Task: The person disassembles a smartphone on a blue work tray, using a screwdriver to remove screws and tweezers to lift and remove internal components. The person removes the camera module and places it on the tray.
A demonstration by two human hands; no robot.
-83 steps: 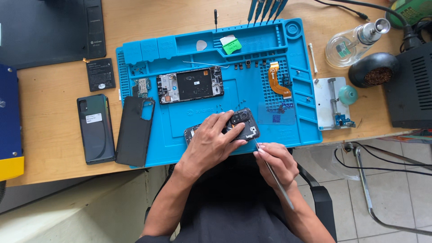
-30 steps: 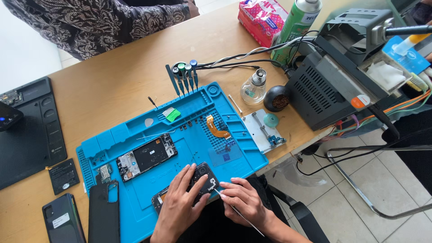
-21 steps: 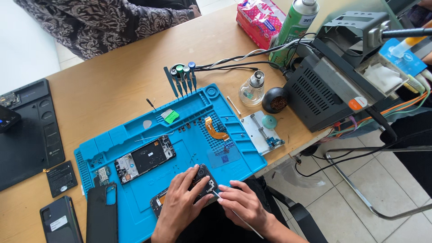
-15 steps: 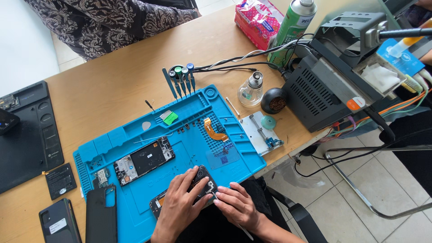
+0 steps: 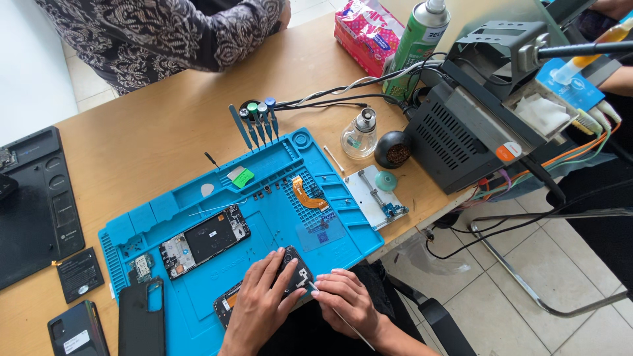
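My left hand (image 5: pixel 260 300) lies flat on a black opened phone (image 5: pixel 296 269) at the near edge of the blue work mat (image 5: pixel 277 198), pinning it down. My right hand (image 5: pixel 348 300) grips a thin metal tool (image 5: pixel 346 323) whose tip touches the phone's right end. Further left on the mat lies a second phone body with its board exposed (image 5: pixel 203 240). An orange flex cable (image 5: pixel 306 193) rests on the mat's gridded part.
Several screwdrivers (image 5: pixel 257 120) stand behind the mat. A glass bottle (image 5: pixel 359 134), spray can (image 5: pixel 417 43) and black soldering station (image 5: pixel 475 125) stand at right. Black phones and a cover (image 5: pixel 140 318) lie at left. Another person in patterned clothing (image 5: pixel 165 33) sits across the table.
The view has swung to take in more of the right side of the table and the other person. My hands stay on the black phone, and the right hand has shifted slightly.
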